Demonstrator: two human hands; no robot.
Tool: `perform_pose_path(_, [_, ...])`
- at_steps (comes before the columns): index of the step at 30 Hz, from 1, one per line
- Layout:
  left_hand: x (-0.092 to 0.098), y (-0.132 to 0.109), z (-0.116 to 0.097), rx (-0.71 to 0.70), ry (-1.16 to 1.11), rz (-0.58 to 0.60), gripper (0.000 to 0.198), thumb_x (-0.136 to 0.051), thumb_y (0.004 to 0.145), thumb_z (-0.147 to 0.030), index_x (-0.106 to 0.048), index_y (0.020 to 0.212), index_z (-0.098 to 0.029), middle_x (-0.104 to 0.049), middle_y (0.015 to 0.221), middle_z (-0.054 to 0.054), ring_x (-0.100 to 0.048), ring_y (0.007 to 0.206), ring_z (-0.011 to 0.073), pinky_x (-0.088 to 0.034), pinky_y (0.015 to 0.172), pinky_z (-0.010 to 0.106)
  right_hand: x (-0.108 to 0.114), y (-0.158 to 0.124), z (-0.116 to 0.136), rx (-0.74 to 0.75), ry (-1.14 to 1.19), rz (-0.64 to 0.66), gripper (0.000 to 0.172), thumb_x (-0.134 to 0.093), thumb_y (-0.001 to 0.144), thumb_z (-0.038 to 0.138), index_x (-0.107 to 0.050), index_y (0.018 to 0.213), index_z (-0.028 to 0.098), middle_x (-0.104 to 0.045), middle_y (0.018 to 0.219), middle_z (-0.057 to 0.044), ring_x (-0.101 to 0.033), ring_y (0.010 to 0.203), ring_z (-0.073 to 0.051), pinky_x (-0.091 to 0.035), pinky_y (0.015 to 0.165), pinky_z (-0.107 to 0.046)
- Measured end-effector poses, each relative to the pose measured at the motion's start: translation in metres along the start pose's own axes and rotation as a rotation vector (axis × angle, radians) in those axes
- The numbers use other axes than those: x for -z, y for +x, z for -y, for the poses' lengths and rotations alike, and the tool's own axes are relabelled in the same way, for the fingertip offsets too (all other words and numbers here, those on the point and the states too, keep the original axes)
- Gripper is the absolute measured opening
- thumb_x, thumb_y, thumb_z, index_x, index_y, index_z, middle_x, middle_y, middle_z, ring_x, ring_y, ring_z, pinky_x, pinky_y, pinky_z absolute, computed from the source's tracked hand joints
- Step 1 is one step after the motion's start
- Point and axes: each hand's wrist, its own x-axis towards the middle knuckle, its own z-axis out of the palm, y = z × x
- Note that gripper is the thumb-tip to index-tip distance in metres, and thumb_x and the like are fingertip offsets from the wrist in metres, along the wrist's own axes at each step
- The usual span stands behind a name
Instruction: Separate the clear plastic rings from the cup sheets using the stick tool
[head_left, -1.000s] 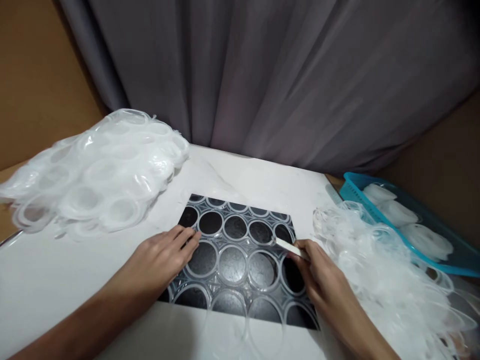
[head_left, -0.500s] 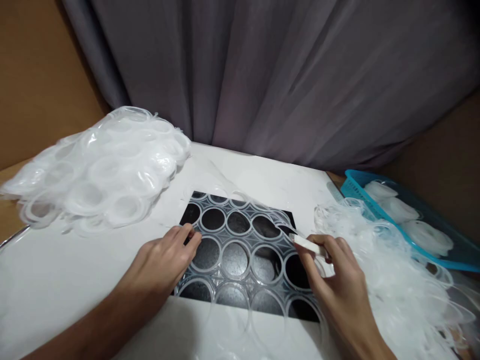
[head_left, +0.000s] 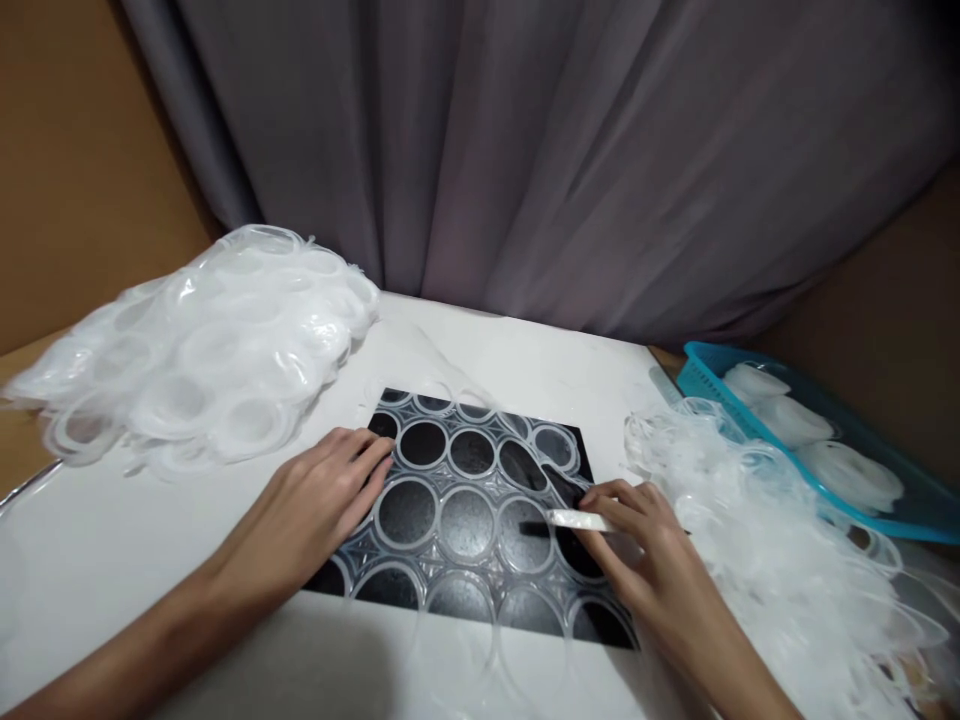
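Note:
A clear plastic sheet moulded with rows of round rings [head_left: 457, 500] lies over a black mat [head_left: 559, 435] on the white table. My left hand [head_left: 311, 505] lies flat on the sheet's left edge with its fingers stretched out, pressing it down. My right hand [head_left: 637, 545] pinches a small white blade-like tool [head_left: 574, 519], whose tip points left over a ring near the sheet's right side. The sheet's far right part is lifted and curled off the mat.
A heap of white plastic ring sheets [head_left: 202, 345] sits at the back left. A tangle of thin clear plastic scraps [head_left: 757, 520] lies at the right, beside a blue basket [head_left: 907, 520] holding stacks of white discs [head_left: 847, 470]. A grey curtain [head_left: 562, 150] hangs behind.
My right hand lifted the tool and a strip of the sheet, then came back down and turned the tool to point left. My left hand stayed pressed on the left edge.

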Motion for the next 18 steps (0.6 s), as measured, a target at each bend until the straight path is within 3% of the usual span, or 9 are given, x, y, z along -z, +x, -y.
perform_pose_path(3, [-0.003, 0.004, 0.001, -0.027, -0.046, -0.018, 0.038, -0.035, 0.111, -0.028, -0.056, 0.142, -0.022, -0.066, 0.127, 0.008, -0.064, 0.116, 0.025, -0.054, 0.099, 0.042, 0.003, 0.0, 0.001, 0.043, -0.002, -0.005, 0.017, -0.058, 0.104, 0.038, -0.071, 0.1, 0.027, -0.07, 0.109, -0.009, -0.059, 0.096, -0.029, -0.051, 0.085, -0.047])
perform_pose_path(7, [-0.009, 0.008, 0.002, -0.014, -0.069, -0.018, 0.039, -0.037, 0.111, -0.032, -0.059, 0.142, -0.025, -0.065, 0.109, 0.007, -0.066, 0.099, 0.0237, -0.055, 0.088, 0.039, 0.001, -0.001, 0.002, 0.058, 0.009, -0.023, 0.017, -0.056, 0.104, 0.035, -0.069, 0.111, 0.027, -0.07, 0.108, -0.009, -0.059, 0.095, -0.029, -0.055, 0.08, -0.046])
perform_pose_path(13, [-0.011, 0.011, -0.001, -0.038, -0.031, 0.045, 0.04, -0.028, 0.114, -0.036, -0.06, 0.136, -0.023, -0.064, 0.105, 0.007, -0.063, 0.098, 0.0246, -0.053, 0.09, 0.041, -0.01, -0.006, -0.003, 0.122, 0.036, 0.008, 0.032, -0.051, 0.103, 0.022, -0.063, 0.132, 0.026, -0.07, 0.114, -0.011, -0.061, 0.102, -0.03, -0.057, 0.084, -0.046])
perform_pose_path(18, [-0.011, 0.008, -0.002, -0.027, -0.088, 0.098, 0.04, -0.033, 0.114, -0.046, -0.056, 0.139, -0.025, -0.061, 0.127, 0.009, -0.058, 0.12, 0.0272, -0.048, 0.105, 0.047, -0.009, -0.005, -0.002, 0.123, 0.056, -0.004, 0.022, -0.049, 0.104, 0.021, -0.068, 0.114, 0.024, -0.071, 0.099, -0.009, -0.063, 0.09, -0.027, -0.056, 0.074, -0.041])
